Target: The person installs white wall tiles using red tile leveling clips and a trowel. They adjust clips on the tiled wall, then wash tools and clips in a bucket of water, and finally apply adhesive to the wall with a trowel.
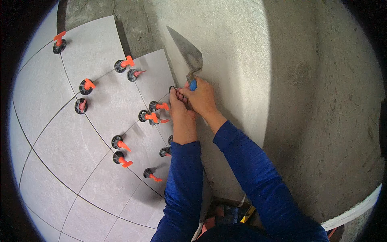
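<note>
My right hand (203, 99) is closed round the blue handle (193, 84) of a pointed trowel (186, 47), whose metal blade points up and to the left. My left hand (183, 121) is closed, its fingertips at a black round tile leveler (172, 88) on the right edge of a grey tile (153, 70). The right fingertips meet the left ones there. The leveler is mostly covered by my fingers. Just left of my left hand, more levelers with black discs and orange T-shaped handles (162, 106) sit in the tile joints.
Several orange-handled levelers (89, 84) dot the joints across the large grey tiles (94, 121). Bare cement wall (238, 52) lies right of the tiles, with a rougher cement surface (306, 121) beyond. Below, between my arms, are a yellow object (247, 214) and dark items. A white curved strip (354, 209) crosses the lower right.
</note>
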Available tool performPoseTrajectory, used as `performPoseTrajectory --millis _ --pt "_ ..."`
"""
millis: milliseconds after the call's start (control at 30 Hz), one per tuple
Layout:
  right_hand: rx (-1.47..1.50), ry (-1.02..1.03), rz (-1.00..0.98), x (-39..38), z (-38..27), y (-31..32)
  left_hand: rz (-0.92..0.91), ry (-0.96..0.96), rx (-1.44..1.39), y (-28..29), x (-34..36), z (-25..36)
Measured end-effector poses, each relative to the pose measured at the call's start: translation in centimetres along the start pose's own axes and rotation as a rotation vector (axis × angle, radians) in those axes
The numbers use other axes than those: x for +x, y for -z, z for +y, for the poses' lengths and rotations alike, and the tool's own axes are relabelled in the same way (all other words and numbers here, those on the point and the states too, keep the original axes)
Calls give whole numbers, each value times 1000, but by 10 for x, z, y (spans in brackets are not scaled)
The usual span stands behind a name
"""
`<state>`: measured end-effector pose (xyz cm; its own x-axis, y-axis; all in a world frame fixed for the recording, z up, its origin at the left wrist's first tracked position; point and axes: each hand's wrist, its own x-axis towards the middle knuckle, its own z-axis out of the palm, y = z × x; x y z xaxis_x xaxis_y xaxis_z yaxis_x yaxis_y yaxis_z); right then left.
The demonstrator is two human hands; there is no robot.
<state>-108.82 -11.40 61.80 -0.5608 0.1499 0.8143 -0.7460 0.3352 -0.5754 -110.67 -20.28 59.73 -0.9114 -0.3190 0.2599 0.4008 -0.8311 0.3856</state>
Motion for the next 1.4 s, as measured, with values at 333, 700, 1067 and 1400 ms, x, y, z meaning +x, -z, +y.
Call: performPoseTrajectory --millis 333,700,1067,1400 --pt "67 30 30 1 7 -8 9 -126 2 -3 -2 -12" --pt "18 -24 14 0 2 -7 -132 89 -181 5 -15 -3" --pt "-43 -9 129 -3 -6 6 -66 86 132 -5 -29 1" --pt "493 -178 31 -2 -29 84 -299 159 -191 15 -11 -13"
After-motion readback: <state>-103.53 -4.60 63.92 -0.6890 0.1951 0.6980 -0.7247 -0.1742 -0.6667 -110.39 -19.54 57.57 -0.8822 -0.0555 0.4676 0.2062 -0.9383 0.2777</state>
